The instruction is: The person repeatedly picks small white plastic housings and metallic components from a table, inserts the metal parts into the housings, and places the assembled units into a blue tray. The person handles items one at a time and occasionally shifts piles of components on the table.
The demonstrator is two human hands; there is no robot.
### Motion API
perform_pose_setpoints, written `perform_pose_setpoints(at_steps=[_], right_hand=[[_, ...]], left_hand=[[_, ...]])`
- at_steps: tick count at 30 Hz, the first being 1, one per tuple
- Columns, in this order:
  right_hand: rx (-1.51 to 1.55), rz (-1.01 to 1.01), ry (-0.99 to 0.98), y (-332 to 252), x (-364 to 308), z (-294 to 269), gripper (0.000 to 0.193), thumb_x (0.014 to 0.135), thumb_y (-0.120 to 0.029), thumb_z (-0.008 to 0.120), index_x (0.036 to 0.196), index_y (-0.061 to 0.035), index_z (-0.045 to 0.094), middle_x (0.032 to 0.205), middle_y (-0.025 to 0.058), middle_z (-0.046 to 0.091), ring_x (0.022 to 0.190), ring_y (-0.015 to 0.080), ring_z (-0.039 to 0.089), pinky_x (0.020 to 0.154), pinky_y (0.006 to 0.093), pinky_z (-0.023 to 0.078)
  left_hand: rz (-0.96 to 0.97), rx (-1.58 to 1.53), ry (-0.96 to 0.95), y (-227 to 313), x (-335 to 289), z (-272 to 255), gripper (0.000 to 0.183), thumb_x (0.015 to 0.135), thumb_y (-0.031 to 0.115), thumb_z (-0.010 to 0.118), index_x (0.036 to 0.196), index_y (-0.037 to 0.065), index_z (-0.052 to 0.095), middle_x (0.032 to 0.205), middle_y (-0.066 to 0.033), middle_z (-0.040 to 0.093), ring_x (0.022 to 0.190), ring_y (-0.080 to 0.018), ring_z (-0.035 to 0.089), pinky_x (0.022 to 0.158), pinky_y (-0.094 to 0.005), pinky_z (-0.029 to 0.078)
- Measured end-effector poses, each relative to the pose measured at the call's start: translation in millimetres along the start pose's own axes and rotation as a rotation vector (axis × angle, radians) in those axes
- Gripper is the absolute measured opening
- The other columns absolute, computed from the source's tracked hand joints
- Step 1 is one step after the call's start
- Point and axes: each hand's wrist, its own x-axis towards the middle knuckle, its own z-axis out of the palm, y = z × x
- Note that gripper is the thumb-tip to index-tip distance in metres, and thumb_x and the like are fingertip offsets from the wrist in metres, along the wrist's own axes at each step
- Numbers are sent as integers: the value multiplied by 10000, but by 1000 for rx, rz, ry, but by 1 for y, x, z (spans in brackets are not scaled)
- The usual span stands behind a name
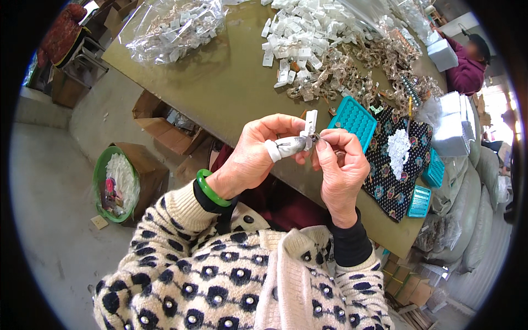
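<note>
My left hand [250,154] is closed in a pinch in front of my chest, its thumb wrapped in a smudged white cover [287,147]. Between its fingertips a small white plastic tag [311,122] stands upright. My right hand [344,170] meets it there, thumb and forefinger pinched on a tiny dark piece [315,137] at the tag's lower end. Whether that piece is joined to the tag is too small to tell. Just beyond my right fingers lies a teal ridged tray [353,122] on the table [231,91]. A green bangle [208,190] circles my left wrist.
White tags [308,30] and brownish clear pieces [352,69] are heaped at the table's far side. A clear bag [176,27] lies far left. White bits [398,151] rest on a patterned cloth [379,170] at right. A green basket [102,192] stands on the floor.
</note>
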Motion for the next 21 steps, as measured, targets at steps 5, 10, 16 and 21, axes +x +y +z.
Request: perform_pose_setpoints(at_steps=[5,10,16,21], right_hand=[[222,112,-19,-1,-1,-9,61,904,52,568,947,9,564,1028,119,598,589,105,523,527,260,442],[389,242,14,-6,-4,-13,44,913,26,579,952,7,577,822,65,588,574,99,519,517,253,430],[347,281,32,-6,-5,-12,30,918,16,596,944,14,580,790,55,619,570,64,516,521,212,414],[201,295,-39,-8,-4,-17,54,934,-21,604,974,14,597,794,45,642,575,42,509,522,177,392]], left_hand=[[-17,-28,33,-8,-1,2,302,885,64,691,1170,-2,618,1047,-162,682,894,-245,692,805,-381,584],[-14,-53,42,-7,1,2,287,876,46,695,1153,11,629,1037,-157,684,893,-238,683,790,-373,582],[16,-39,81,-15,2,9,286,831,-13,730,1106,-14,651,973,-130,696,843,-190,692,783,-320,579],[98,27,82,-18,5,11,269,828,-31,726,1086,-8,656,952,-99,696,838,-177,688,787,-317,581]])
